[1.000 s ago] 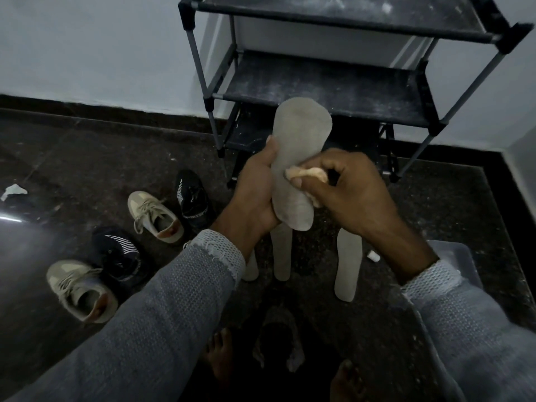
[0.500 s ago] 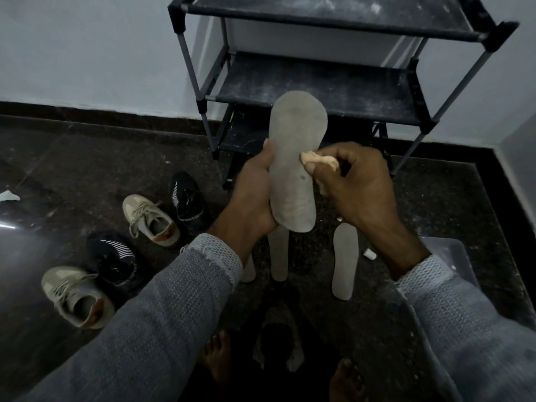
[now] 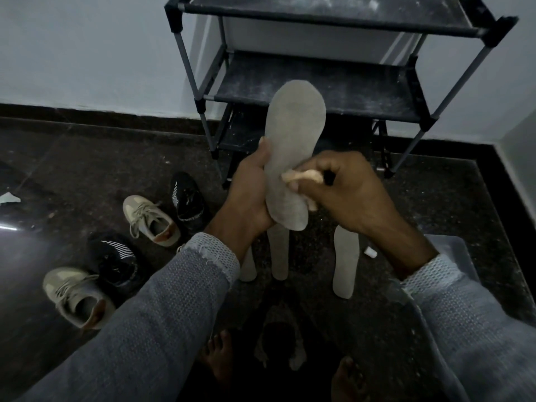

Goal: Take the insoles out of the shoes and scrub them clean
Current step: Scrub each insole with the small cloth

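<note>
Gripping the insole upright before the shoe rack, the left hand is steadying it while the right hand is pressing a pinched cloth against its lower half.

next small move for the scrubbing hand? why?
Probably stroke the cloth up toward the toe. The right hand pinches it against the lower middle of the insole, which the left hand grips near the heel, held upright. The broad upper half lies bare above the cloth, likely still needing a scrub.
</note>
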Demonstrator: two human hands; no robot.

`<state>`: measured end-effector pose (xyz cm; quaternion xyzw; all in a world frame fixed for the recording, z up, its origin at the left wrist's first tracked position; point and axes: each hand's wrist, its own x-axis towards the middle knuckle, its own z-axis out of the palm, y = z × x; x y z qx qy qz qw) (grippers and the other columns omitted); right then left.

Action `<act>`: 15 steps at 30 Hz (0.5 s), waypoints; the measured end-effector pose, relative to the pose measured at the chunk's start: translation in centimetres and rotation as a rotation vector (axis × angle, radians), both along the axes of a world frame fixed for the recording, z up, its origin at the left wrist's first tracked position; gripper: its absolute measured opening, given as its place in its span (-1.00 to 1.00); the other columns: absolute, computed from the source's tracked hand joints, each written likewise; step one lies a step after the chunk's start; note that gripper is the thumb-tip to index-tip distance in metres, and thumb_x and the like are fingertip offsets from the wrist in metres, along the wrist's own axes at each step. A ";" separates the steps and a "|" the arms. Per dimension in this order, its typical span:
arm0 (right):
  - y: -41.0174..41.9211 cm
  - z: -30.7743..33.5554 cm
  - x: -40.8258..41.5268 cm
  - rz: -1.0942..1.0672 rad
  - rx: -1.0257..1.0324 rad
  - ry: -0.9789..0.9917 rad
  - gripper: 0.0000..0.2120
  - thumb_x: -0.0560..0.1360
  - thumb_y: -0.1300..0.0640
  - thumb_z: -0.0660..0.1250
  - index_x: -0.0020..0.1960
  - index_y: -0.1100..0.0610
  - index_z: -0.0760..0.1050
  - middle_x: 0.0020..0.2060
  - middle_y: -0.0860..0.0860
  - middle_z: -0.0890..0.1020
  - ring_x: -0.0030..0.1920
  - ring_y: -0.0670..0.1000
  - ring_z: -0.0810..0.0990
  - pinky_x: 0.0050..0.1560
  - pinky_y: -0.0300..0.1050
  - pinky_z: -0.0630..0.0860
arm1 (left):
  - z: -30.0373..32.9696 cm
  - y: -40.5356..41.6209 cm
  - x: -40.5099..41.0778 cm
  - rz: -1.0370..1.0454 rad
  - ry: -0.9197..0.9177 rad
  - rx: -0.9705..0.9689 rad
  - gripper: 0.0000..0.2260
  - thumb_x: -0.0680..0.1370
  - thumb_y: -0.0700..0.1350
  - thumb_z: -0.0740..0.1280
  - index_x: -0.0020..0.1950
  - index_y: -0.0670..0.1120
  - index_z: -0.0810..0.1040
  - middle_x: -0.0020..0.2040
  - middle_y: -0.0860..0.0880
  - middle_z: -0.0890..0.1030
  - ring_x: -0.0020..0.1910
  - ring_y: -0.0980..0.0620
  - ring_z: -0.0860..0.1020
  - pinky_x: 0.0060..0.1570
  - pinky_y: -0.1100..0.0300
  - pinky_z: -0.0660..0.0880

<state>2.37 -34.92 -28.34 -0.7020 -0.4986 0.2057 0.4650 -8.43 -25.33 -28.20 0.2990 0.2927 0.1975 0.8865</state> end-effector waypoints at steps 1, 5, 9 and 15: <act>0.0 0.0 -0.3 0.058 -0.028 -0.015 -0.90 0.42 0.12 0.49 -0.10 0.14 0.67 -0.19 -0.02 0.67 -0.22 -0.08 0.64 -0.21 -0.06 0.60 | 0.0 0.1 -0.1 0.003 0.009 -0.007 -0.52 0.63 0.15 0.05 0.14 -0.21 0.53 -0.06 -0.18 0.65 -0.12 -0.10 0.62 -0.10 0.09 0.60; 0.3 -0.1 0.0 -0.136 0.084 -0.016 -0.90 0.45 0.11 0.47 -0.14 0.15 0.66 -0.28 -0.03 0.67 -0.33 -0.09 0.62 -0.29 -0.01 0.59 | 0.1 0.0 -0.1 0.007 0.013 0.014 -0.54 0.65 0.12 0.03 0.10 -0.21 0.54 -0.10 -0.17 0.67 -0.16 -0.08 0.64 -0.13 0.10 0.61; 0.0 0.1 0.3 -0.129 0.046 0.067 -0.91 0.46 0.15 0.46 -0.13 0.18 0.65 -0.30 0.01 0.67 -0.33 -0.04 0.64 -0.28 0.00 0.61 | 0.1 -0.1 0.1 0.018 0.005 0.006 -0.54 0.64 0.13 0.04 0.16 -0.20 0.54 -0.01 -0.16 0.64 -0.08 -0.08 0.61 -0.05 0.10 0.59; 0.0 0.3 -0.1 -0.116 0.039 0.092 -0.91 0.45 0.15 0.46 -0.13 0.18 0.64 -0.30 0.00 0.67 -0.34 -0.08 0.62 -0.31 -0.14 0.57 | 0.2 0.2 0.0 0.026 -0.005 -0.001 -0.54 0.65 0.13 0.02 0.16 -0.20 0.52 -0.02 -0.17 0.63 -0.10 -0.09 0.61 -0.13 0.10 0.61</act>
